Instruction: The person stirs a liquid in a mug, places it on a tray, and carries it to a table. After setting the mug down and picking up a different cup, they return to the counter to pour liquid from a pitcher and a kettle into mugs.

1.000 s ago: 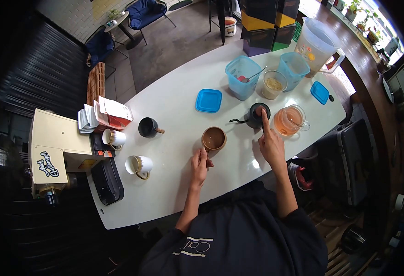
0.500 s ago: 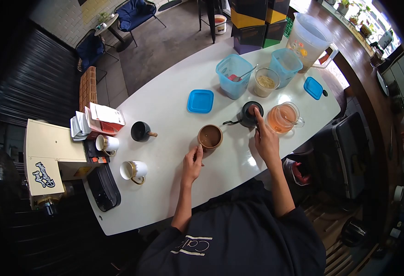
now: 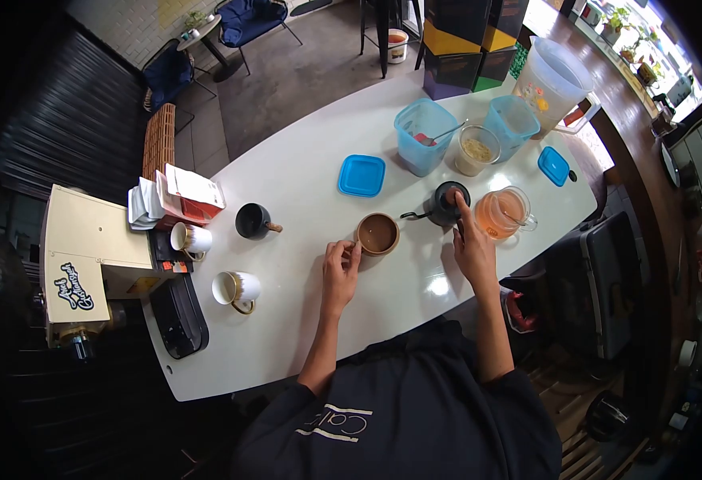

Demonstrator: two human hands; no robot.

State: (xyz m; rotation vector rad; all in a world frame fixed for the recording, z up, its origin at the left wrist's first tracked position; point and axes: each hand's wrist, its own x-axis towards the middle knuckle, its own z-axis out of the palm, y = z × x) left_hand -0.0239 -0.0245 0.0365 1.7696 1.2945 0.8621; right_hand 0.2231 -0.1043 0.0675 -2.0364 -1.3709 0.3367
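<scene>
Currently, left grip (image 3: 341, 272): my fingers pinch the filled brown cup (image 3: 378, 234) at its edge; a jerk could slop it.
Right grip (image 3: 472, 250): released, forefinger on the kettle (image 3: 445, 204) lid; pressing could tip it.

On my shirt (image 3: 339, 424) I read white letters "Ca"; the script logo on the cream machine (image 3: 75, 264) is not readable.

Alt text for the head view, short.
From above: a person at a white table, left hand at a brown cup of dark liquid, right hand on a black kettle, forefinger on its lid. A glass pitcher of orange liquid stands beside the kettle.
</scene>
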